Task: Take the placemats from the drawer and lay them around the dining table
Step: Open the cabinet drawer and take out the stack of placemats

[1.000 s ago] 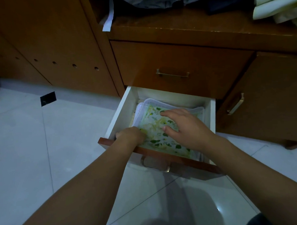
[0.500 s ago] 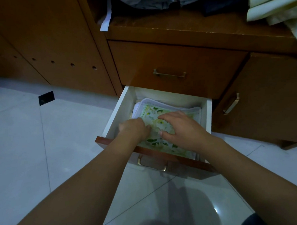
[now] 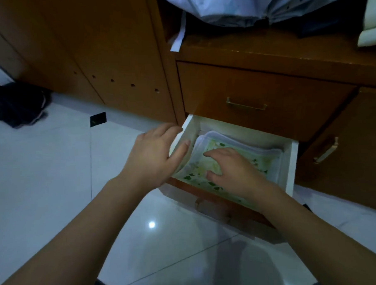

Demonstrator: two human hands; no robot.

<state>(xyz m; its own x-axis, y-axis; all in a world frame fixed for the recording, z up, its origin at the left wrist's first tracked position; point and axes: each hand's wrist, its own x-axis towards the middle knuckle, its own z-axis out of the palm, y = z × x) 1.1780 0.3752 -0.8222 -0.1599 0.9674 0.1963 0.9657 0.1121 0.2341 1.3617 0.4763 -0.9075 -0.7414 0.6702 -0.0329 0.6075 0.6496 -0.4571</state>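
While two bare forearms reach forward over the glossy white tiled floor (image 3: 44,170), both hands work at the open white-walled wooden drawer (image 3: 290,166) pulled out from the lower part of the brown wooden cabinet (image 3: 266,91). Nearest the camera, the floor shows a bright spot of reflected light and grey grout lines. The left hand (image 3: 155,154) hovers at the drawer's left wall with its fingers straight and loosely spread, gripping nothing; its thumb reaches over the wall's top edge, though whether it touches the wall is hard to tell. The right hand (image 3: 231,170) lies inside the drawer, palm down, its fingers gently bent and pressing on the stack of translucent plastic placemats (image 3: 259,158) without curling round any of them. The placemats are rectangular with rounded corners and pale frosted borders; the top one carries a pale yellow-green print scattered with dark green leaf shapes. They lie flat and fill most of the drawer floor, with several layered edges showing along the far side, and the motion blur softens the pattern. Beyond the open drawer, a shut upper drawer carries a slim brass bar handle (image 3: 246,104), and a cabinet door to the right has a similar handle (image 3: 326,150). Farther back, crumpled pale fabric (image 3: 252,6) sits on the cabinet's shelf, and a dark bundle (image 3: 15,104) lies on the floor at far left.
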